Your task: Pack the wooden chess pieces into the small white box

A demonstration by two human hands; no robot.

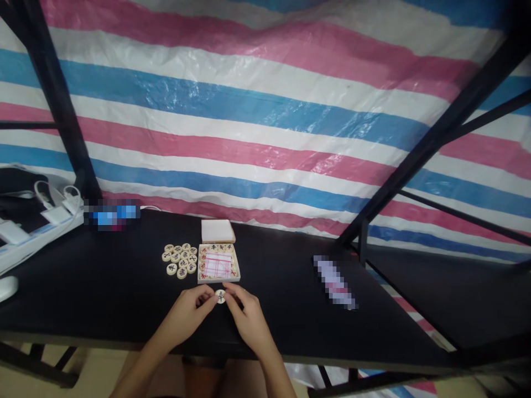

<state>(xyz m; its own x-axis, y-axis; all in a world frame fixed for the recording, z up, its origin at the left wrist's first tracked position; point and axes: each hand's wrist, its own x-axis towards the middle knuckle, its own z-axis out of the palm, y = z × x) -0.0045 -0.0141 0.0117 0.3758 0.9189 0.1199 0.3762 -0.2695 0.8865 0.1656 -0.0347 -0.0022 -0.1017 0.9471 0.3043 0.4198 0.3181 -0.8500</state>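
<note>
Between my left hand (193, 309) and my right hand (246, 311) is a round, cream Chinese chess piece (220, 297) with a dark character facing up. Fingers and thumbs of both hands close on its two sides, just in front of the box. The open white box (219, 280) holds more pieces with red and dark characters, partly covered by a folded sheet (218, 265) with pink grid lines. Left of the box lies a cluster of several loose pieces with dark characters (183, 263). Behind the box rests its white lid (218, 230).
A black table (286, 309) carries everything. A white power strip (45, 235) with plugs and cables lies at the left, near a white mouse (8, 287). Blurred packets (112, 215) sit back left; another blurred item (334, 281) lies right. A striped sheet (249, 110) hangs behind.
</note>
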